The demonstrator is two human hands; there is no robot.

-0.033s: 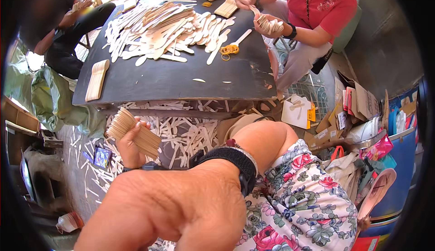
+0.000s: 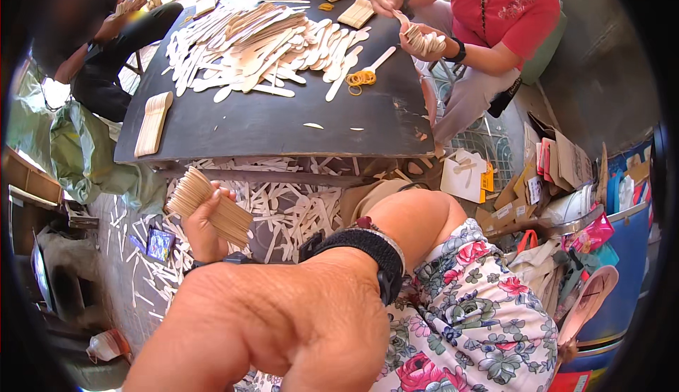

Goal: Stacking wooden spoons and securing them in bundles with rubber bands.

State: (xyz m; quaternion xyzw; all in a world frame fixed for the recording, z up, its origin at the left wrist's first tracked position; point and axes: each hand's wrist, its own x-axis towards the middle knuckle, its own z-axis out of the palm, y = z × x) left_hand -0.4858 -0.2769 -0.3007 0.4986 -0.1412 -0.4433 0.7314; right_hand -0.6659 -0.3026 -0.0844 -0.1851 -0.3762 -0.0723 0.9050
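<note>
In the head view, my left hand (image 2: 202, 235) was just off the near edge of the bench (image 2: 247, 129), toward its left corner, fingers wrapped round a bundle of flat wooden sticks (image 2: 230, 223), fanned a little at the top. My right hand (image 2: 262, 314) loomed close in front; its fingers ran out of sight at the bottom, so I could not tell how far they were spread or whether they had hold of anything.

I judged the gathering to be only partly done. A squared-up stack of spoons (image 2: 153, 124) lay at the bench's near left corner, and a neat bundle (image 2: 356, 13) lay by the far right corner. Much seemed left: a big loose pile (image 2: 240, 45) spread over the far half, its pieces pointing every way. Yellow rubber bands (image 2: 361, 78) lay near the right edge, against a single spoon (image 2: 382, 56).

Beyond the right edge, a co-worker in a red top (image 2: 488, 20) held a handful of spoons (image 2: 424, 42); another person in dark clothes (image 2: 106, 88) sat off the left edge. Loose sticks (image 2: 311, 211) littered the floor below the near edge. My own right hand and forearm stood most in the way, covering part of that floor and of the flowered cloth (image 2: 467, 314) over my lap.
</note>
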